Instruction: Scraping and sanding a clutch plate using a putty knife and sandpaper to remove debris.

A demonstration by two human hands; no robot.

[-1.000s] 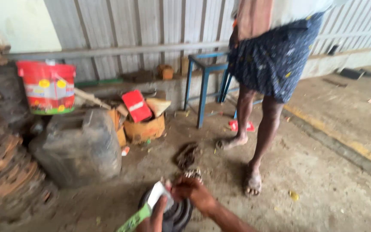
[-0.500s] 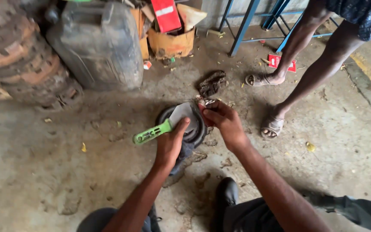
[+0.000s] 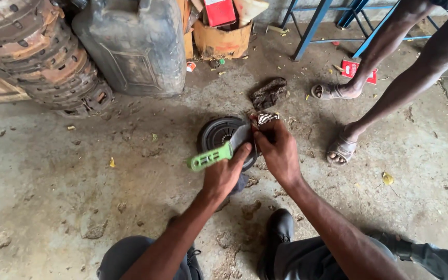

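A dark round disc-shaped part [image 3: 219, 134] lies flat on the concrete floor in front of me. My left hand [image 3: 225, 173] grips a knife with a green handle [image 3: 209, 157]; its grey blade [image 3: 239, 136] rests across the disc. My right hand [image 3: 277, 150] is closed on a small striped piece [image 3: 265, 119] at the disc's right edge, beside the blade. My forearms reach in from below, and my knees and one dark shoe [image 3: 280, 228] show at the bottom.
A dirty grey jerrycan [image 3: 136, 46] and a stack of rusty round plates [image 3: 32, 57] stand at the back left. A cardboard box [image 3: 221, 36] holds a red carton. A dark rag [image 3: 268, 92] lies beyond the disc. Another person's sandalled feet [image 3: 340, 148] stand right, near a blue stool frame [image 3: 312, 26].
The view has tilted down and come closer to the floor. My hands stay on the disc, and the knife blade now lies across it.
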